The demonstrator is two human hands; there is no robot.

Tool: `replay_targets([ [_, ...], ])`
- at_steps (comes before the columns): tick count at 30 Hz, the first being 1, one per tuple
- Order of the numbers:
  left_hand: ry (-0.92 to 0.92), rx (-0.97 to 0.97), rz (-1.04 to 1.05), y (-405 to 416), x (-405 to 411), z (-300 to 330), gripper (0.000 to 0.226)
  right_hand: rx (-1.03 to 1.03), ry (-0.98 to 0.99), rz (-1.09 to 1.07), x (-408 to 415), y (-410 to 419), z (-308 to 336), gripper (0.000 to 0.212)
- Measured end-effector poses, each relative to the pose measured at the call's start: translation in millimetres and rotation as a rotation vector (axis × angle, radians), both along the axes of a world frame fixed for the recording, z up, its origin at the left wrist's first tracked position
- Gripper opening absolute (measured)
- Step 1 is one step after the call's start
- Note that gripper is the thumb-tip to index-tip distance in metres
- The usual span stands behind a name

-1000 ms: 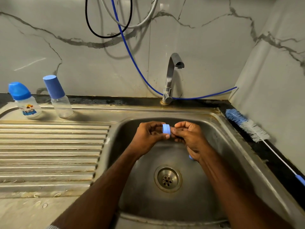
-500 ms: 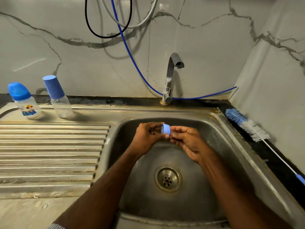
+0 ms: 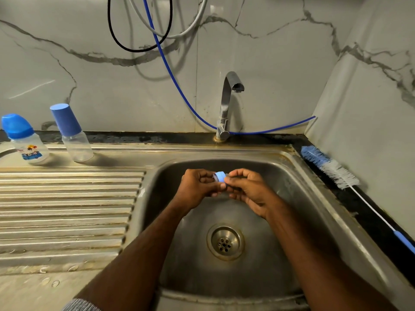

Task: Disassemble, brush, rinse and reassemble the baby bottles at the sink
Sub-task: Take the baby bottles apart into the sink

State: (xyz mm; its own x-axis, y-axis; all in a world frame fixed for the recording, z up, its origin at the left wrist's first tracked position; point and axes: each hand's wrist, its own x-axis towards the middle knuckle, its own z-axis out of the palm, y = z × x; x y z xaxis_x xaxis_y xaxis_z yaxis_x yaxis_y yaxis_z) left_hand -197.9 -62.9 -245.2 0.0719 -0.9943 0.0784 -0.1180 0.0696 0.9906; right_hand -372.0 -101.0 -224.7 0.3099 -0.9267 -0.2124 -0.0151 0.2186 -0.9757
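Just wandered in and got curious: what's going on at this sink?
A person is washing baby bottles. Both hands, left hand and right hand, hold a small blue bottle ring between their fingers over the steel sink basin; what sits inside the ring is too small to tell. No water runs from the tap. Two capped bottles, a printed bottle and a plain clear bottle, stand on the drainboard's back ledge. A long bottle brush lies unused on the right counter.

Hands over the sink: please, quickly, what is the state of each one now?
Left hand: fingers curled, pinching the small blue ring.
Right hand: fingers curled, pinching the same blue ring from the other side.
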Motion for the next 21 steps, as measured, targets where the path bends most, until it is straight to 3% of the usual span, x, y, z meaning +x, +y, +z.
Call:
replay_targets([
  [5,0.155,0.023,-0.028,0,-2,2,0.034,0.095,-0.135,-0.002,0,-5,-1,0.022],
  [9,0.076,0.073,0.062,-5,4,-7,0.031,0.07,-0.114,-0.05,-4,-15,-8,0.016],
  [13,0.055,0.102,0.189,-13,7,-16,0.028,-0.324,0.472,-0.164,-24,-28,-27,0.034],
  [16,0.016,0.098,0.171,-14,5,-18,0.024,-0.334,0.805,-0.119,-40,-37,-62,0.057],
  [21,-0.203,0.083,0.098,-16,3,-23,0.019,-0.354,1.15,-0.015,-47,-53,-97,0.054],
])
